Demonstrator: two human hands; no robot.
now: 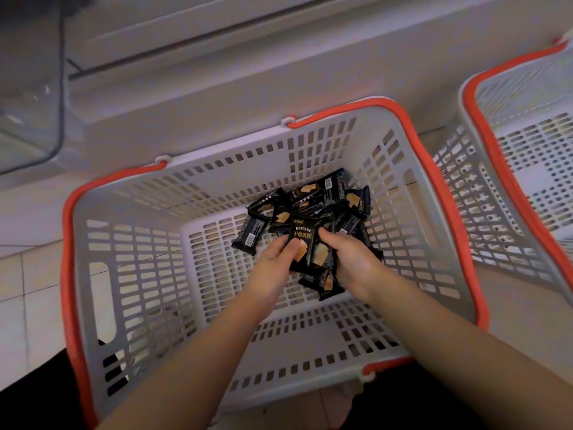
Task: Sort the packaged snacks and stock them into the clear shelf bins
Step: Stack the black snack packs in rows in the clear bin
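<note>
Black-and-gold snack packets (302, 240), grey slotted basket (214, 169), red-rimmed

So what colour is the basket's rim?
Orange-red rim on a grey basket, clearest in the head view.

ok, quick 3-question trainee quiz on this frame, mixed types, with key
1. True or false: the second basket on the right holds snack packs.
2. What are the left hand and right hand gripping? A) black snack packs B) a basket handle C) a shelf bin
3. Fill in: the loose packs lie on the floor of the ___ basket.

Key: 1 false; 2 A; 3 grey
</note>
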